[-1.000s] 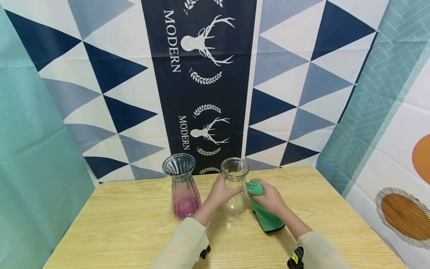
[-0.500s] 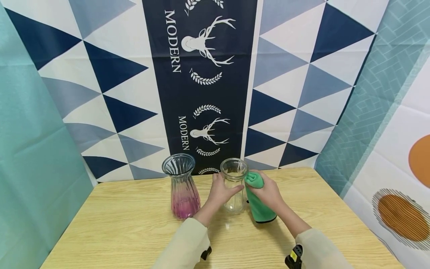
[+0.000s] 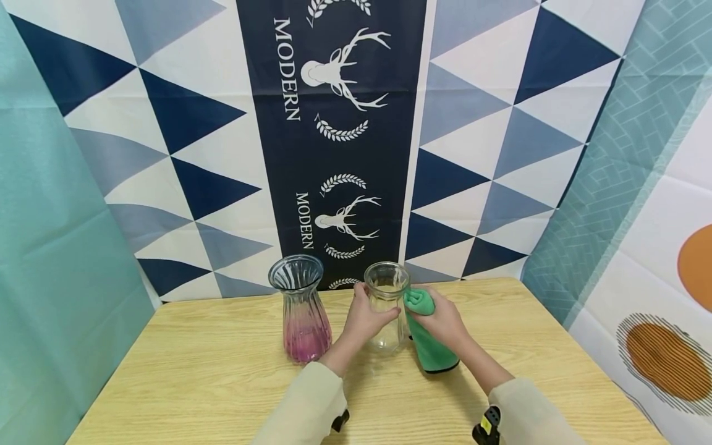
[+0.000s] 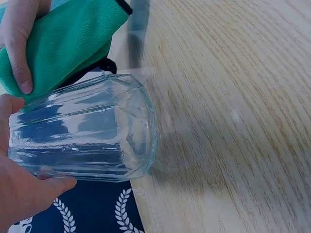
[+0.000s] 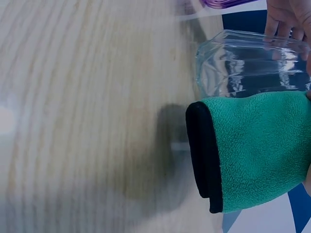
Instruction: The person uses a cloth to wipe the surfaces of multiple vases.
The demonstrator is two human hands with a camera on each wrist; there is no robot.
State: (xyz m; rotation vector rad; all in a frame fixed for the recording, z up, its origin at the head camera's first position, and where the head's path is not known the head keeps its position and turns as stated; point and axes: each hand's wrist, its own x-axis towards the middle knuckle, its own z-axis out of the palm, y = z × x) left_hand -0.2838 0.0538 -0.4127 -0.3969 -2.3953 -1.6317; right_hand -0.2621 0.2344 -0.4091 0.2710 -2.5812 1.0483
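Observation:
A clear glass vase (image 3: 386, 341) with a rounded rim stands upright on the wooden table. My left hand (image 3: 364, 318) grips its left side below the neck, thumb in front. In the left wrist view the faceted lower body of the vase (image 4: 92, 128) shows between thumb and fingers. My right hand (image 3: 447, 320) holds a folded green cloth (image 3: 435, 353) with black edging, bunched at the top against the vase's right side just under the rim. The lower part of the cloth (image 5: 257, 150) hangs down, close beside the glass in the right wrist view.
To the left of my left hand stands a ribbed glass vase (image 3: 306, 327), blue at the rim and pink at the base. Behind the table (image 3: 222, 371) hangs a patterned backdrop (image 3: 339, 148). Teal sheeting (image 3: 61, 247) closes off the left side.
My right hand has brought the green cloth slightly left, against the clear vase, and its lower end has swung left. The left hand keeps its grip with hardly any movement.

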